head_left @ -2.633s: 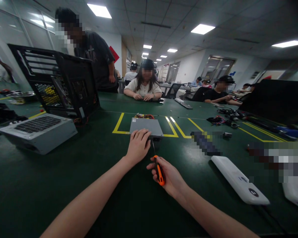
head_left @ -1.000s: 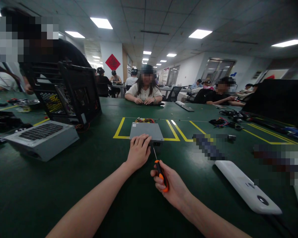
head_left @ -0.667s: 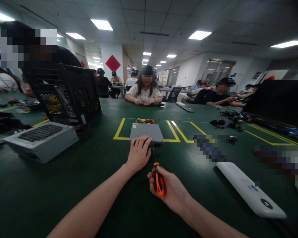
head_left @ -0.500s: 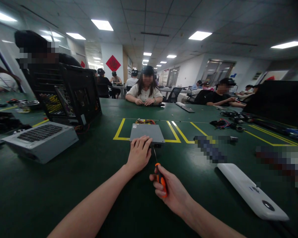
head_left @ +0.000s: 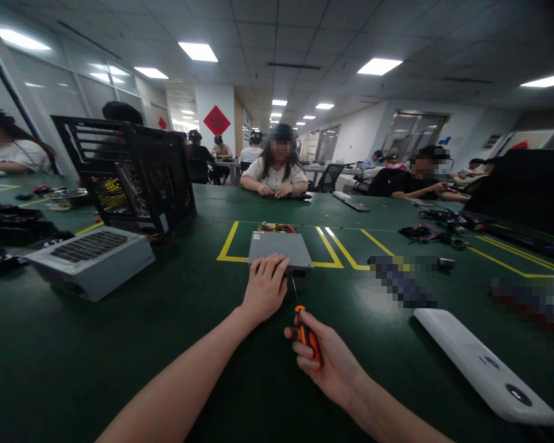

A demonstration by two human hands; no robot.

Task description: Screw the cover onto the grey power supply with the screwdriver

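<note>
A grey metal computer power supply [head_left: 281, 245] lies on the green table in front of me, with a bundle of coloured cables [head_left: 277, 227] behind it. My left hand [head_left: 266, 288] holds its near edge, fingers over the top; the underside of the grip is hidden. In my right hand [head_left: 325, 351] is a screwdriver [head_left: 308, 337] with an orange and black handle, fingers closed around it. The screwdriver's thin shaft points up to the power supply's near face, beside the socket. Whether its tip sits in a screw is too small to tell.
A second power supply [head_left: 92, 258] and an open black computer case [head_left: 138, 178] stand at left. To the right lie a white power strip [head_left: 484, 363], a blurred-out item [head_left: 401, 283] and dark cables [head_left: 425, 232]. A person [head_left: 277, 169] sits across the table.
The view has turned slightly left, so everything sits a little further right. Both hands keep their places at the power supply. The person behind the computer case has sunk lower.
</note>
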